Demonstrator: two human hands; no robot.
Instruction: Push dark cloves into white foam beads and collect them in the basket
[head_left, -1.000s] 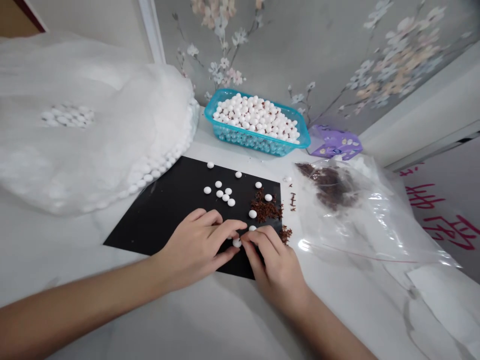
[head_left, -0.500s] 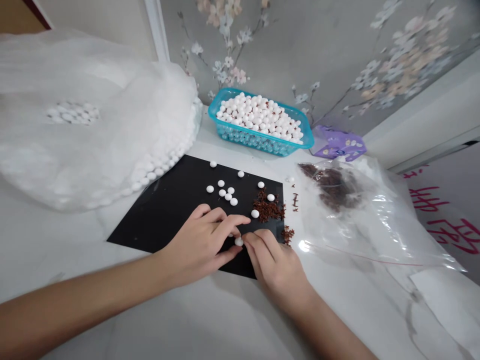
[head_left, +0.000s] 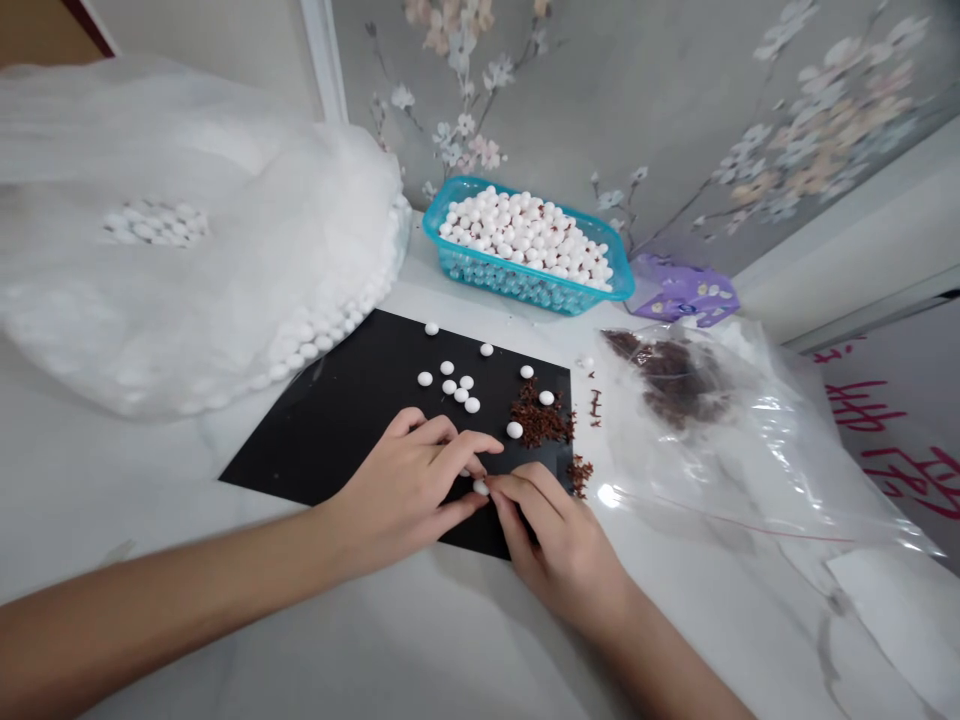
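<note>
Both my hands meet over the near edge of a black sheet point(head_left: 337, 420) on the white table. My left hand point(head_left: 409, 490) has its fingers curled, fingertips pinching a small white bead point(head_left: 480, 487). My right hand point(head_left: 559, 545) is closed too, its fingertips pressed against the same bead from the right. Several loose white beads point(head_left: 457, 385) lie on the sheet beyond my hands. A small heap of reddish-brown bits point(head_left: 538, 420) sits just right of them, close to my right fingers.
A teal basket point(head_left: 525, 285) full of white beads stands at the back. A big white bag point(head_left: 165, 230) with beads fills the left. A clear plastic bag point(head_left: 712, 420) with brown bits lies right; a purple packet point(head_left: 686, 295) lies behind it.
The view has shifted slightly right and down. My hands stay together on the same bead, with only small finger movements.
</note>
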